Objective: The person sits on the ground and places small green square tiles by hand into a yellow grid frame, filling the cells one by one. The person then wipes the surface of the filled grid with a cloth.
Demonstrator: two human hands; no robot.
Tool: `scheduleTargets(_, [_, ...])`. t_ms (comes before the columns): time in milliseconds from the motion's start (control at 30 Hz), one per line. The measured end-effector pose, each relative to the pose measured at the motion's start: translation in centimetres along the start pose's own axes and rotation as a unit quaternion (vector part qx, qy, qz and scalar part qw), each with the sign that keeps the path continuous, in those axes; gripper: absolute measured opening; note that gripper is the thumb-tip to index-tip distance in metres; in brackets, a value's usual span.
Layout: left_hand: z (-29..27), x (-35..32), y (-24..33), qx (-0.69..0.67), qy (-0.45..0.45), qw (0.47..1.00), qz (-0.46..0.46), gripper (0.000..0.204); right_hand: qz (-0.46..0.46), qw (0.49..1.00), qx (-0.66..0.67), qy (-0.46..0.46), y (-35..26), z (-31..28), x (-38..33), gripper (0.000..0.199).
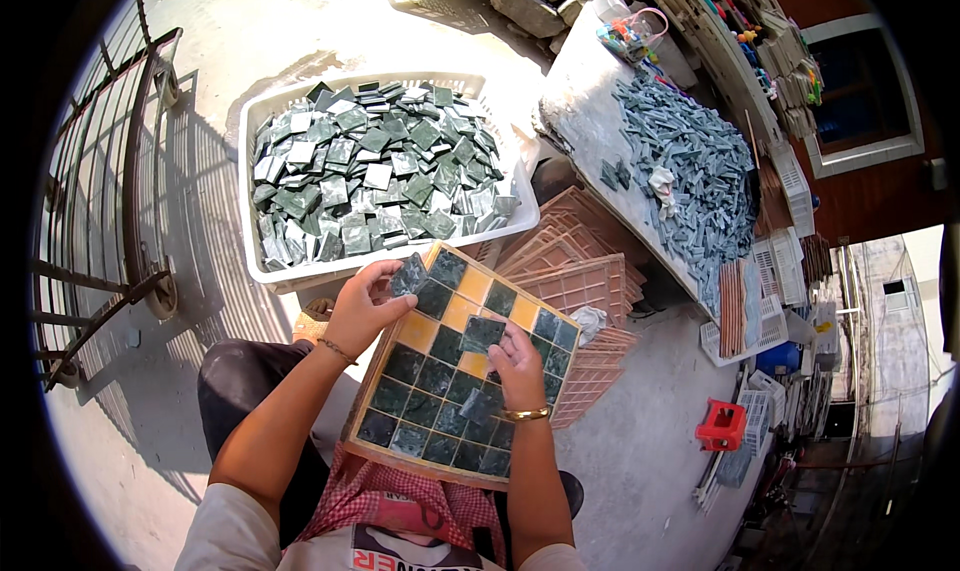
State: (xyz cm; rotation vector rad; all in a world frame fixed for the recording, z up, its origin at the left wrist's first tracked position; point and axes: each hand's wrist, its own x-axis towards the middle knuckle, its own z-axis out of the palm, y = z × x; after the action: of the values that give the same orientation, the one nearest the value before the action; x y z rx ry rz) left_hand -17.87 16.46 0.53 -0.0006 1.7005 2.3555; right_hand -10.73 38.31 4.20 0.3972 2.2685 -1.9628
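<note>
My left hand (372, 306) and right hand (517, 356) pinch dark-green square stone tiles (482, 333); white plastic crate (300, 270) ahead, pale concrete floor (615, 471).

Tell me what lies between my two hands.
In the head view, part of the tray lies between the left hand and right hand: yellow squares, dark green tiles, and the tile pinched in the right hand.

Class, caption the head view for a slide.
Left hand and right hand each hold a tile over a part-filled tray.

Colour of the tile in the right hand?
Dark green, close to black: the tile in the right hand shows best in the head view.
</note>
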Motion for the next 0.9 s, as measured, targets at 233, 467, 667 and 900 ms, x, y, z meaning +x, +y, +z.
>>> scheduleTargets(233, [-1.5, -0.7, -1.2, 0.192, -0.112, 0.974, -0.038, 0.046, -0.046, 0.976, -0.200, 0.078, 1.6, -2.9, -0.5, 0.031])
scheduleTargets(467, [-0.7, -3.2, -1.7, 0.313, -0.230, 0.920, -0.057, 0.045, 0.024, 0.989, -0.121, 0.084, 3.1, -6.8, -3.0, 0.028])
scheduleTargets(667, [-0.1, -3.9, -1.9, 0.385, -0.256, 0.885, 0.054, 0.051, 0.060, 0.975, -0.215, 0.010, 3.6, -6.5, -5.8, 0.026])
scheduleTargets(900, [1.2, -5.7, -4.7, -0.231, -0.330, 0.847, -0.347, 0.039, 0.093, 0.988, -0.115, 0.042, 2.6, -3.3, -8.5, 0.025])
